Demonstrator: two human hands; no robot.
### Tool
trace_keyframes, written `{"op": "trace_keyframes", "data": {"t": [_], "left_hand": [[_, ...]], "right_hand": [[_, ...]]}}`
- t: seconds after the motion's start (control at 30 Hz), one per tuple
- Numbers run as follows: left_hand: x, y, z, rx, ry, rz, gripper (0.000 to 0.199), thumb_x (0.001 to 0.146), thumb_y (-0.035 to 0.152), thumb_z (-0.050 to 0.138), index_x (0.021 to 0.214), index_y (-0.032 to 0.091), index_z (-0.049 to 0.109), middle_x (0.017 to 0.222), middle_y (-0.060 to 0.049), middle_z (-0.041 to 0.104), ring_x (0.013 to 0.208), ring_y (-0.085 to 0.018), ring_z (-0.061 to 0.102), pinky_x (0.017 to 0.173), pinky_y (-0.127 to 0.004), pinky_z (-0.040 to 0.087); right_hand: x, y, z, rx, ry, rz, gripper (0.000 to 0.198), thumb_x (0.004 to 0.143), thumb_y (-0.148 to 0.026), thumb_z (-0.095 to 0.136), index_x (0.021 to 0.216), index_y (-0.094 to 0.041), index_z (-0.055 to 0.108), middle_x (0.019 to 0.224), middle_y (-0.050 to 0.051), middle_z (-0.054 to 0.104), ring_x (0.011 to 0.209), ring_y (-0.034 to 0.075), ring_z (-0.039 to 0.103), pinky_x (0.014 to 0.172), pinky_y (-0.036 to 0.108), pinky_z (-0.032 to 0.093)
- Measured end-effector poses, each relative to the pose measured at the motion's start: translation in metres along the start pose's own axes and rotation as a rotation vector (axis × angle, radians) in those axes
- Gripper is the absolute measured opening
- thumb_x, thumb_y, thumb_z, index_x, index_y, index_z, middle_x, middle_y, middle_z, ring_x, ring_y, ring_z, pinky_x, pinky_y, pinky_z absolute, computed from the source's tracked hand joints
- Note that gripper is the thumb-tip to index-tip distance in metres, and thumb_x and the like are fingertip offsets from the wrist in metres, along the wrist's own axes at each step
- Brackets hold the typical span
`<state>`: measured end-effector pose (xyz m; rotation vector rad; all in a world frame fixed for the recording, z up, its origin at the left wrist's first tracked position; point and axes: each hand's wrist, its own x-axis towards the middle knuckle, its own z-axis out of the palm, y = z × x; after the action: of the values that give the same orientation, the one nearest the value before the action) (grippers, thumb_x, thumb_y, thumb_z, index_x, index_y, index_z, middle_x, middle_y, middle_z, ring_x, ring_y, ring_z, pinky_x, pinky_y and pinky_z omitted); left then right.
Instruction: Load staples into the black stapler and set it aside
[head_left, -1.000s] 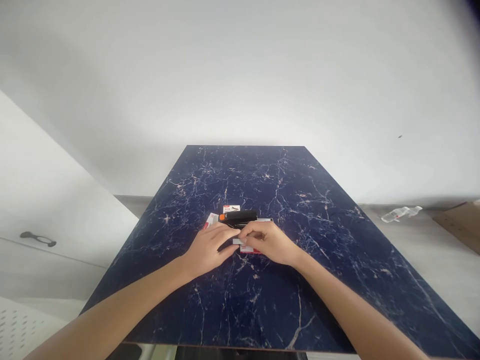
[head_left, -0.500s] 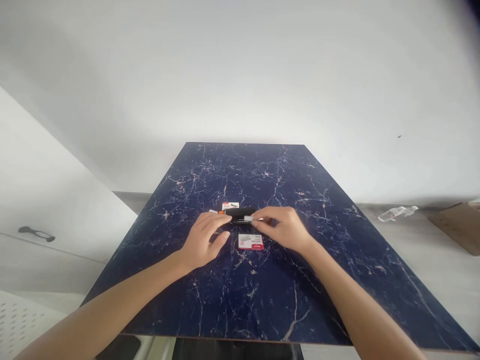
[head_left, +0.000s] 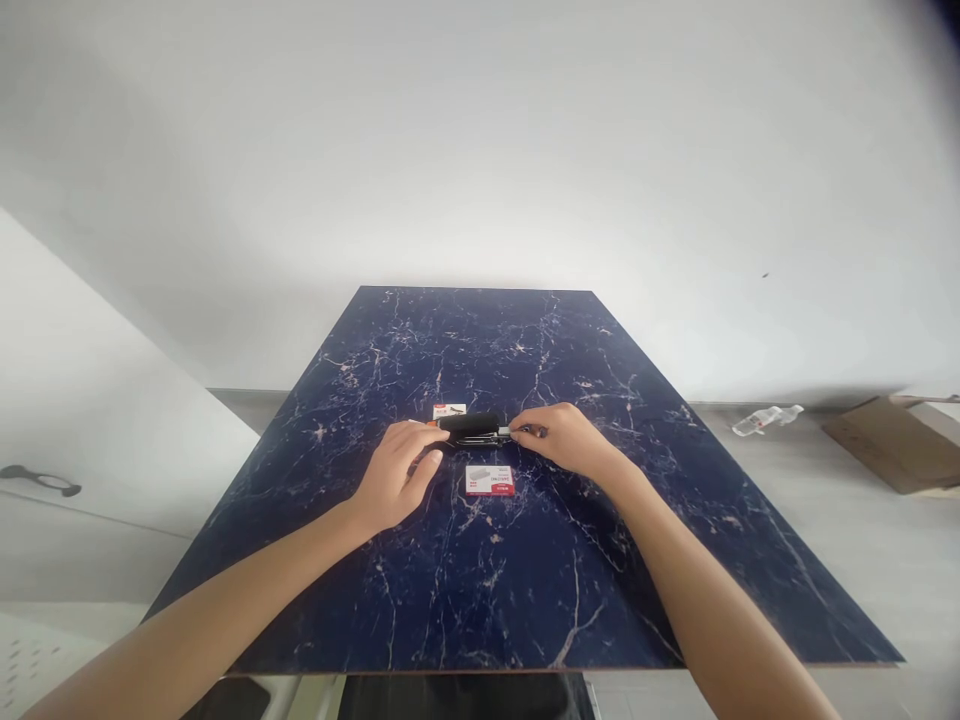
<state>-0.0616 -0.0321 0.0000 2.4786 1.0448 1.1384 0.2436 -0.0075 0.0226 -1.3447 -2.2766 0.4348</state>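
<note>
A black stapler [head_left: 469, 428] with an orange patch at its left end lies crosswise on the dark blue marbled table. Curled over that left end are the fingers of my left hand [head_left: 397, 468], holding it steady while the thumb stays apart in front. At the stapler's right end, my right hand [head_left: 559, 435] pinches a small silver staple strip [head_left: 505, 432] between thumb and forefinger. The strip meets the stapler's open end; how far it sits inside cannot be made out. In front lies a red and white staple box [head_left: 490, 480].
Behind the stapler's left end is another small white and red box [head_left: 448, 410], partly hidden. A clear bottle [head_left: 766, 420] and a cardboard box [head_left: 892, 445] are on the floor at right. A white cabinet with a dark handle [head_left: 41, 480] stands at left.
My right hand has moved the staple strip from in front of the stapler's middle to its right end. My left hand stays at the left end. The view has shifted slightly.
</note>
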Motion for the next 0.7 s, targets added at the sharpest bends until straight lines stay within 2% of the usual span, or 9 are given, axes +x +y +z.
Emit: {"op": "trace_keyframes", "data": {"t": [0.17,0.43,0.53,0.6,0.7], "left_hand": [[-0.001,-0.001,0.000,-0.003,-0.002,0.001,0.023,0.103,0.025,0.049,0.122,0.024,0.061,0.116,-0.005,0.072,0.112,-0.024,0.063,0.100,-0.044,0.048],[-0.006,-0.006,0.003,-0.151,-0.054,-0.061,0.038,0.105,0.028,0.043,0.144,0.027,0.046,0.130,-0.009,0.065,0.116,-0.024,0.063,0.098,-0.044,0.054],[-0.005,-0.006,0.002,-0.107,-0.054,-0.025,0.038,0.104,0.026,0.045,0.142,0.026,0.047,0.130,-0.009,0.064,0.120,-0.025,0.060,0.102,-0.046,0.051],[-0.003,-0.006,0.000,-0.054,-0.042,0.021,0.034,0.103,0.023,0.048,0.137,0.026,0.052,0.129,-0.009,0.064,0.120,-0.025,0.059,0.102,-0.045,0.051],[0.001,-0.008,-0.003,0.012,-0.008,0.086,0.029,0.101,0.020,0.052,0.129,0.025,0.057,0.123,-0.008,0.066,0.117,-0.024,0.061,0.100,-0.043,0.052]], "right_hand": [[-0.001,0.000,-0.004,-0.010,0.010,-0.010,0.018,0.093,-0.028,0.062,0.100,-0.031,0.079,0.091,-0.003,0.078,0.076,0.017,0.070,0.075,0.030,0.053],[0.000,0.004,0.003,-0.076,-0.056,-0.013,0.019,0.095,-0.027,0.060,0.102,-0.031,0.077,0.095,-0.003,0.078,0.082,0.019,0.071,0.075,0.031,0.052],[0.000,-0.001,0.003,-0.106,-0.042,-0.051,0.017,0.095,-0.026,0.060,0.097,-0.028,0.077,0.105,0.000,0.077,0.084,0.019,0.071,0.078,0.031,0.052],[-0.002,-0.009,0.000,-0.114,0.016,-0.071,0.016,0.095,-0.028,0.060,0.099,-0.025,0.075,0.117,0.003,0.074,0.084,0.018,0.070,0.078,0.031,0.052],[-0.006,-0.025,-0.010,-0.100,0.092,-0.051,0.019,0.098,-0.036,0.056,0.103,-0.023,0.070,0.109,0.005,0.073,0.079,0.016,0.067,0.073,0.029,0.049]]}}
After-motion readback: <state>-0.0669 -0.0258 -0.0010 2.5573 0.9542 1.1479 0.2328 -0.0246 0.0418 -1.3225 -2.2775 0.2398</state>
